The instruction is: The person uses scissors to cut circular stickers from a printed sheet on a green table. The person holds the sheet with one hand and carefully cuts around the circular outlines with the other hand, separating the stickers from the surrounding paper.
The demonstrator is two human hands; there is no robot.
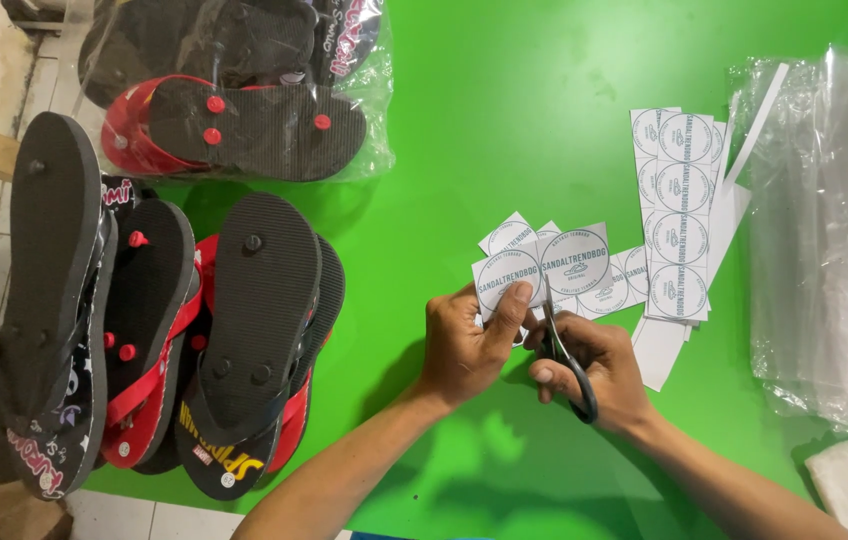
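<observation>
White paper with 2 round blue-grey labels [542, 268] on it is held up over the green table [504, 110]. The left hand [466, 345] pinches its left edge, thumb on top and fingers curled under. The right hand [599, 365] is closed around the black handles of the scissors [566, 350], and the blades point up into the paper between the 2 labels. Both arms come in from the bottom. More cut square labels [616, 285] lie under the paper. To the right lies a long strip of round labels [680, 215] stacked in a column. Clear plastic bags [829, 230] lie at the far right. On the left are black and red flip-flops [159, 340], soles up, and a clear bag of flip-flops [244, 95] above them.
</observation>
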